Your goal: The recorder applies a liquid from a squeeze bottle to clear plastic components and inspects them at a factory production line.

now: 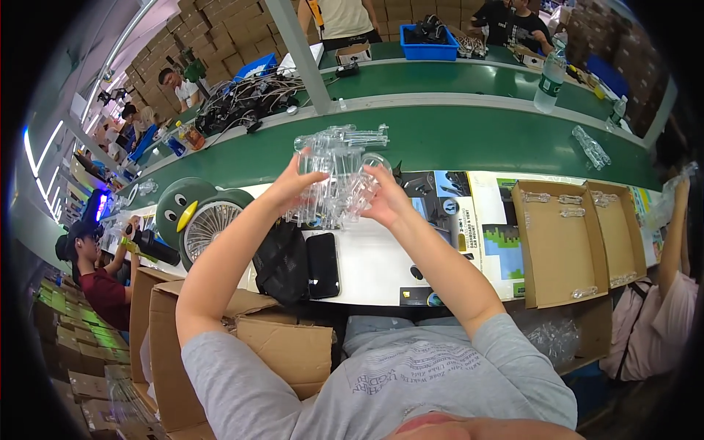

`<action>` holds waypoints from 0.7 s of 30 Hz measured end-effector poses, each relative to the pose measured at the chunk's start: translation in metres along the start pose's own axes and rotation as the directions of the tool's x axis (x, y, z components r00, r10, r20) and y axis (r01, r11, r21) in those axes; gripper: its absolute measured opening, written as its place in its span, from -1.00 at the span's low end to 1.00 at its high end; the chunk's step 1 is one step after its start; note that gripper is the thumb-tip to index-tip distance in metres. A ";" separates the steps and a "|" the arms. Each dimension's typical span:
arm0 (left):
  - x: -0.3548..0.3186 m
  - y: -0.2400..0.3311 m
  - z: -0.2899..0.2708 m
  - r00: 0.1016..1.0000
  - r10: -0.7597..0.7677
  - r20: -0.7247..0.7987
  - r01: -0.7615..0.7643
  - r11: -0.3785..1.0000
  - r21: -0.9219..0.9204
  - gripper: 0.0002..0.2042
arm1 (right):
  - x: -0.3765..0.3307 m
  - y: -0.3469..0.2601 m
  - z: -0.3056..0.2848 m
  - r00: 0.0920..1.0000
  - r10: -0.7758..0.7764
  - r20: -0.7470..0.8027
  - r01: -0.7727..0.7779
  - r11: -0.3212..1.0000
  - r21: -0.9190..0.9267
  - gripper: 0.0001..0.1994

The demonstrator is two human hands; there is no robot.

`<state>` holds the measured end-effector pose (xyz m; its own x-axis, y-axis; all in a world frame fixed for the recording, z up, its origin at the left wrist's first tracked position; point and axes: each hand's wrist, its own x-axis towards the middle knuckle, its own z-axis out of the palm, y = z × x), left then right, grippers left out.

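Observation:
My left hand (295, 182) and my right hand (386, 196) are raised over the near edge of the green bench, closed around opposite sides of a bunch of clear plastic pieces (334, 180). The pieces are stacked and tangled together, so single outlines are hard to make out; some stick out at the top right. Below them on the white worktop lie a black phone (323, 265) and a crumpled black bag (282, 268). Flat printed packaging (447, 198) with car-mount pictures sits just right of my right hand.
Shallow cardboard trays (529, 257) at right hold several clear pieces. A penguin-shaped fan (174, 209) stands left, above an open carton (172, 345). A green conveyor (455, 136) runs behind, with a water bottle (550, 77) beyond. Co-workers sit on both sides and across.

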<state>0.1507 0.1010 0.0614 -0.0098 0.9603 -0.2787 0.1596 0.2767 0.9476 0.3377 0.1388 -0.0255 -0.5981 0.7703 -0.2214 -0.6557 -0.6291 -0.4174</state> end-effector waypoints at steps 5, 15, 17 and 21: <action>0.016 -0.044 -0.036 0.985 -0.170 -0.033 0.172 0.983 0.070 -0.20 | 0.000 0.018 -0.004 0.967 -0.104 -0.234 0.063 0.982 -0.179 -0.10; 0.025 -0.072 -0.047 0.941 -0.335 0.046 0.332 0.941 0.063 -0.24 | -0.004 0.039 -0.015 0.962 -0.185 -0.200 0.132 0.959 -0.252 -0.11; 0.028 -0.077 -0.053 0.933 -0.354 0.065 0.350 0.934 0.067 -0.24 | -0.009 0.038 -0.014 0.969 -0.151 -0.195 0.101 0.964 -0.245 -0.10; 0.019 -0.058 -0.052 0.918 -0.382 0.101 0.375 0.923 0.086 -0.23 | -0.007 0.035 -0.024 0.968 -0.153 -0.197 0.103 0.965 -0.242 -0.10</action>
<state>0.0903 0.1055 0.0091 0.0301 0.7725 -0.6343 0.2282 0.6125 0.7568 0.3300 0.1141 -0.0594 -0.3876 0.8629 -0.3242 -0.5829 -0.5019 -0.6390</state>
